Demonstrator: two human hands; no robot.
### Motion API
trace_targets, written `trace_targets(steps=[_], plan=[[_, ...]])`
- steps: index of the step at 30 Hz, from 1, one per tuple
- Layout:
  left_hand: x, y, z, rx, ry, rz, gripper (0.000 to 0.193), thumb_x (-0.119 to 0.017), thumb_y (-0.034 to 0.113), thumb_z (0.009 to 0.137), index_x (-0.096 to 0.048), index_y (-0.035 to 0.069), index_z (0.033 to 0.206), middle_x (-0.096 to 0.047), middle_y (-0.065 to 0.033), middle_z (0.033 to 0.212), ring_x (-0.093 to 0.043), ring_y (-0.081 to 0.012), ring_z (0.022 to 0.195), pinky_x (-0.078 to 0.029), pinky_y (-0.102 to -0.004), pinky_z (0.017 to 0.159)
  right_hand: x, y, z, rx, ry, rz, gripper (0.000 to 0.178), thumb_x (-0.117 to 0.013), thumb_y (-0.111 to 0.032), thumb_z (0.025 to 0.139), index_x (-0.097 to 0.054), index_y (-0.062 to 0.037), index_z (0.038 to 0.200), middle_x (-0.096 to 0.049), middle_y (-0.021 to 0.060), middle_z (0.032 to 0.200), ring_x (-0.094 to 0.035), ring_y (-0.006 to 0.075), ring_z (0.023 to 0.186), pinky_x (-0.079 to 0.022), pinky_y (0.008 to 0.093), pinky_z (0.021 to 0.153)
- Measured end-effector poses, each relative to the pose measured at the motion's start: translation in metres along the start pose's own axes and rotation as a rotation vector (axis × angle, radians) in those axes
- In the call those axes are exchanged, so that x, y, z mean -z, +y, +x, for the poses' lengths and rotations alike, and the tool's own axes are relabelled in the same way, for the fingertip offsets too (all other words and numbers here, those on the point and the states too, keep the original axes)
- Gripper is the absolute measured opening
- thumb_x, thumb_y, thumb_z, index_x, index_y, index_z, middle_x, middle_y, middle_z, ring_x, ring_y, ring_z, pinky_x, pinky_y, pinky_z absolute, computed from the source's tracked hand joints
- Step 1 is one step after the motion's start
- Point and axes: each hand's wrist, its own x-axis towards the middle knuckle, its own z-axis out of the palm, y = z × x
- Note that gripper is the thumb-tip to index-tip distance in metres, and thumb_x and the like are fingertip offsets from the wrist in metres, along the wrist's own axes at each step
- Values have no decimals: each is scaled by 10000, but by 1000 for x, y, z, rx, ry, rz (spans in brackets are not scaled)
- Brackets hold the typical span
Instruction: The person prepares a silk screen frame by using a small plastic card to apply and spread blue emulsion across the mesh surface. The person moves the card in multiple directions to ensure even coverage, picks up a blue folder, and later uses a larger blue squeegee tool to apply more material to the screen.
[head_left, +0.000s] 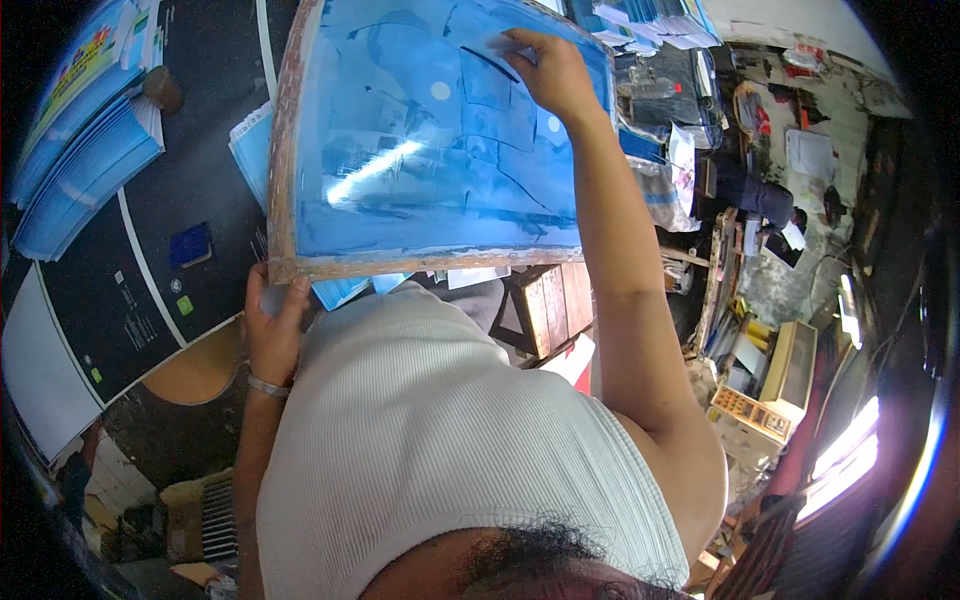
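A wooden-framed printing screen with blue, streaked mesh fills the upper middle. Light glares off its surface, and dark lines and pale round spots mark it. My left hand grips the near left corner of its wooden frame, thumb and fingers around the edge. Over the far right part of the mesh is my right hand, with its fingers drawn together and pointing left. Whatever its fingertips may hold is too small to make out, and I cannot tell if they touch the mesh.
Stacks of blue printed sheets lie on the black tabletop at left, near a dark blue pad and a brown cylinder. More stacked paper is at the far right. A wooden box stands near my body. Another person is off right.
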Motion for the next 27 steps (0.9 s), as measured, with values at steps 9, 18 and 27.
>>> trace_targets(steps=[9,18,27], plan=[[6,-6,2,56,-27,40,613,-677,305,907,-402,-9,1358,-617,-90,1075,-608,-158,868,-523,-281,732,2,-11,0,-11,9,-66,229,-673,-244,840,-710,-204,1062,-701,147,915,-664,366,854,-531,452,762],[0,-2,1,-20,16,-37,425,-696,292,895,-506,29,1170,-610,-27,886,-556,-95,757,-464,-241,655,7,-21,-9,5,-19,-117,228,-664,-183,848,-703,-132,1067,-710,132,966,-674,337,899,-530,392,784],[-3,2,0,4,21,-53,424,-686,293,900,-505,25,1175,-605,-50,967,-568,-115,848,-478,-261,714,7,-26,-21,17,-22,-62,229,-669,-118,831,-704,-126,1056,-711,131,947,-678,330,877,-534,383,759]])
